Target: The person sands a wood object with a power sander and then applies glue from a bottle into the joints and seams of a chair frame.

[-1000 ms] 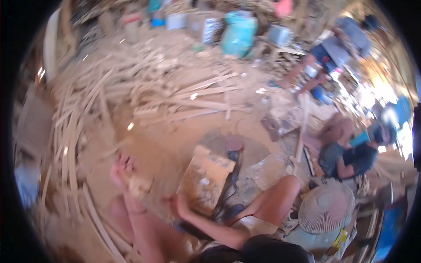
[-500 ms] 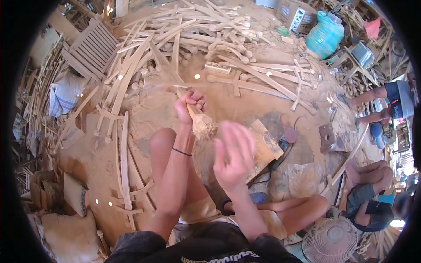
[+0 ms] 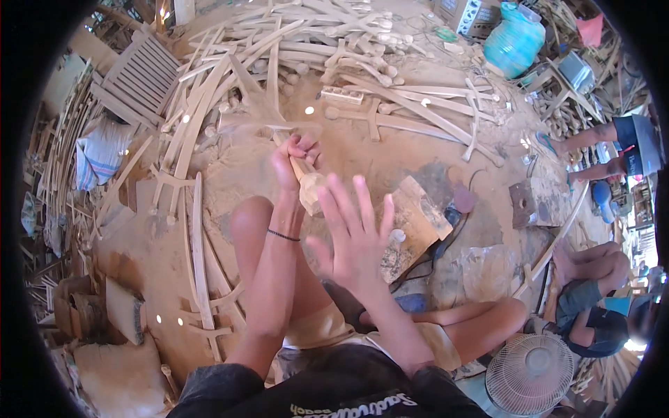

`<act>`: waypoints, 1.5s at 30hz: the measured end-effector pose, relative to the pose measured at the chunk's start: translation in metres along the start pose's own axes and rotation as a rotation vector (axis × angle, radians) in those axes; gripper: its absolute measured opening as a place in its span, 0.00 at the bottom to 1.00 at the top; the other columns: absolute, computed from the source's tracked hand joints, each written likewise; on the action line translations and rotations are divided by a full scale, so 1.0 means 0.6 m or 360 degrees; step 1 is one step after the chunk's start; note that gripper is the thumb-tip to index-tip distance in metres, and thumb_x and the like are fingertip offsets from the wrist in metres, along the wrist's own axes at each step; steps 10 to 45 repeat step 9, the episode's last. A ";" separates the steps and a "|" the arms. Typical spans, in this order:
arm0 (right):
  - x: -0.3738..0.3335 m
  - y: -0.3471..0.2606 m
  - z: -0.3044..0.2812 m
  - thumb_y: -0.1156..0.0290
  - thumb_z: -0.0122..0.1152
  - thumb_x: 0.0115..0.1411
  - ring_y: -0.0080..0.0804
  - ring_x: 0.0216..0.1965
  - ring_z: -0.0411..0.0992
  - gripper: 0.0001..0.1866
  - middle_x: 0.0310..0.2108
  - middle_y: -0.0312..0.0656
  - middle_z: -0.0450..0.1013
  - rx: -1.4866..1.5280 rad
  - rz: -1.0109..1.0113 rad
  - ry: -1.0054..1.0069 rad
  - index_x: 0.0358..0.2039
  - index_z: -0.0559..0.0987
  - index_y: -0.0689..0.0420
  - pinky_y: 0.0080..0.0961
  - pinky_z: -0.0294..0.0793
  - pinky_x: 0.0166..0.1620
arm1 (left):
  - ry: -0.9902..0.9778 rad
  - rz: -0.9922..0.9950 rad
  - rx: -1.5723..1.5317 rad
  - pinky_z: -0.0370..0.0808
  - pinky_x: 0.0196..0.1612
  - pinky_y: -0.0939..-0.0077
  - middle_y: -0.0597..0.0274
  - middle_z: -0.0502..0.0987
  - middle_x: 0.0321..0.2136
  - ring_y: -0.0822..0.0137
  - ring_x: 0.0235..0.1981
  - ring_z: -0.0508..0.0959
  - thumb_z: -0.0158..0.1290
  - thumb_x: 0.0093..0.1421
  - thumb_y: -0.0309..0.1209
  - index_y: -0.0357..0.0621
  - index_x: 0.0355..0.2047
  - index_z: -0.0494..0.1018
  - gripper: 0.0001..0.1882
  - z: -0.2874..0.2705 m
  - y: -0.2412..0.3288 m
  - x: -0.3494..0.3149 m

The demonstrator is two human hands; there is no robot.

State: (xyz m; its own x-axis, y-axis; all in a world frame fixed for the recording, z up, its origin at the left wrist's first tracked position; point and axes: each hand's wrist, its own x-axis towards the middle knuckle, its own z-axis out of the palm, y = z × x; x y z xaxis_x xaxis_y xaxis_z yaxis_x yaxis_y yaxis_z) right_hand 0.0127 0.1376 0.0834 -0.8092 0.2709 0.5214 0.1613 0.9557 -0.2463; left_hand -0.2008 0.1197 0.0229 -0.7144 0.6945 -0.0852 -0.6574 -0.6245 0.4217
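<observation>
My left hand (image 3: 291,164) is closed round the grip of a carved wooden sword (image 3: 309,188). Its faceted pommel points back toward me, and the far end beyond my fist is blurred. Just right of the pommel, my right hand (image 3: 357,244) is raised with its fingers spread, holding nothing. Whether a fingertip touches the pommel I cannot tell. Right of that hand, a wooden block (image 3: 418,216) lies on the ground with wood dust on its near end. Beside the block is a power tool with a round reddish disc (image 3: 463,198).
Wooden swords (image 3: 411,125) lie piled at the far side, with several more (image 3: 199,244) at my left. A slatted wooden panel (image 3: 139,76) leans at far left. A fan (image 3: 533,369) stands at near right, close to a seated person (image 3: 592,306). Another person's legs (image 3: 599,139) show farther off.
My right hand has moved slightly left and its fingers have spread. The clump of shavings at the pommel is gone from there. My left hand keeps its hold on the sword.
</observation>
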 end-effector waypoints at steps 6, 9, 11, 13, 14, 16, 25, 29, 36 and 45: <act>-0.034 -0.004 0.012 0.40 0.47 0.72 0.61 0.77 0.46 0.40 0.75 0.57 0.55 0.0291 0.0097 0.0439 0.74 0.63 0.55 0.70 0.44 0.72 | 0.0091 0.0004 0.0059 0.61 0.23 0.73 0.72 0.61 0.23 0.71 0.19 0.64 0.49 0.45 0.24 0.53 0.24 0.58 0.11 0.018 0.004 0.005; -0.040 0.019 0.075 0.36 0.40 0.73 0.59 0.79 0.39 0.45 0.78 0.57 0.48 -0.0222 0.0124 0.0087 0.76 0.58 0.59 0.68 0.35 0.75 | -0.0009 -0.0051 0.0100 0.62 0.23 0.72 0.71 0.61 0.23 0.70 0.18 0.64 0.49 0.45 0.24 0.53 0.26 0.59 0.11 -0.010 0.008 0.003; -0.040 0.019 0.075 0.36 0.40 0.73 0.59 0.79 0.39 0.45 0.78 0.57 0.48 -0.0222 0.0124 0.0087 0.76 0.58 0.59 0.68 0.35 0.75 | -0.0009 -0.0051 0.0100 0.62 0.23 0.72 0.71 0.61 0.23 0.70 0.18 0.64 0.49 0.45 0.24 0.53 0.26 0.59 0.11 -0.010 0.008 0.003; -0.040 0.019 0.075 0.36 0.40 0.73 0.59 0.79 0.39 0.45 0.78 0.57 0.48 -0.0222 0.0124 0.0087 0.76 0.58 0.59 0.68 0.35 0.75 | -0.0009 -0.0051 0.0100 0.62 0.23 0.72 0.71 0.61 0.23 0.70 0.18 0.64 0.49 0.45 0.24 0.53 0.26 0.59 0.11 -0.010 0.008 0.003; -0.040 0.019 0.075 0.36 0.40 0.73 0.59 0.79 0.39 0.45 0.78 0.57 0.48 -0.0222 0.0124 0.0087 0.76 0.58 0.59 0.68 0.35 0.75 | -0.0009 -0.0051 0.0100 0.62 0.23 0.72 0.71 0.61 0.23 0.70 0.18 0.64 0.49 0.45 0.24 0.53 0.26 0.59 0.11 -0.010 0.008 0.003; -0.040 0.019 0.075 0.36 0.40 0.73 0.59 0.79 0.39 0.45 0.78 0.57 0.48 -0.0222 0.0124 0.0087 0.76 0.58 0.59 0.68 0.35 0.75 | -0.0009 -0.0051 0.0100 0.62 0.23 0.72 0.71 0.61 0.23 0.70 0.18 0.64 0.49 0.45 0.24 0.53 0.26 0.59 0.11 -0.010 0.008 0.003; -0.040 0.019 0.075 0.36 0.40 0.73 0.59 0.79 0.39 0.45 0.78 0.57 0.48 -0.0222 0.0124 0.0087 0.76 0.58 0.59 0.68 0.35 0.75 | -0.0009 -0.0051 0.0100 0.62 0.23 0.72 0.71 0.61 0.23 0.70 0.18 0.64 0.49 0.45 0.24 0.53 0.26 0.59 0.11 -0.010 0.008 0.003; -0.040 0.019 0.075 0.36 0.40 0.73 0.59 0.79 0.39 0.45 0.78 0.57 0.48 -0.0222 0.0124 0.0087 0.76 0.58 0.59 0.68 0.35 0.75 | -0.0009 -0.0051 0.0100 0.62 0.23 0.72 0.71 0.61 0.23 0.70 0.18 0.64 0.49 0.45 0.24 0.53 0.26 0.59 0.11 -0.010 0.008 0.003; -0.040 0.019 0.075 0.36 0.40 0.73 0.59 0.79 0.39 0.45 0.78 0.57 0.48 -0.0222 0.0124 0.0087 0.76 0.58 0.59 0.68 0.35 0.75 | -0.0009 -0.0051 0.0100 0.62 0.23 0.72 0.71 0.61 0.23 0.70 0.18 0.64 0.49 0.45 0.24 0.53 0.26 0.59 0.11 -0.010 0.008 0.003; -0.040 0.019 0.075 0.36 0.40 0.73 0.59 0.79 0.39 0.45 0.78 0.57 0.48 -0.0222 0.0124 0.0087 0.76 0.58 0.59 0.68 0.35 0.75 | -0.0009 -0.0051 0.0100 0.62 0.23 0.72 0.71 0.61 0.23 0.70 0.18 0.64 0.49 0.45 0.24 0.53 0.26 0.59 0.11 -0.010 0.008 0.003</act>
